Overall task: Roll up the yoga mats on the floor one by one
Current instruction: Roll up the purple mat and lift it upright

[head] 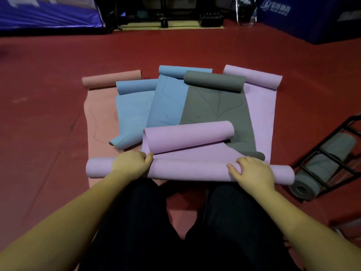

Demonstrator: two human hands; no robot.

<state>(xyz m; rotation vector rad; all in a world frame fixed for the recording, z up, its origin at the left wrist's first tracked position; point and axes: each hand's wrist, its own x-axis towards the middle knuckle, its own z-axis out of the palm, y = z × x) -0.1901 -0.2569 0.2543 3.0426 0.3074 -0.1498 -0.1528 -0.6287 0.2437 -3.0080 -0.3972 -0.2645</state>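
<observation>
Several yoga mats overlap on the red floor. Nearest me lies a purple mat [187,170], its near end rolled into a tube across my knees and its far end curled into a second roll [189,136]. My left hand [130,163] grips the near roll toward its left end, fingers curled over the top. My right hand [252,171] grips the same roll toward its right end. Beyond lie a grey mat [214,106], two blue mats [168,102] [132,108], a salmon mat [97,114] and another purple mat [259,98], each curled at its far end.
A black metal rack [328,153] at the right holds a rolled grey mat [320,169]. Blue padded barriers [312,18] and dark equipment [175,14] line the far edge of the floor. My dark-trousered legs [175,231] are below the roll.
</observation>
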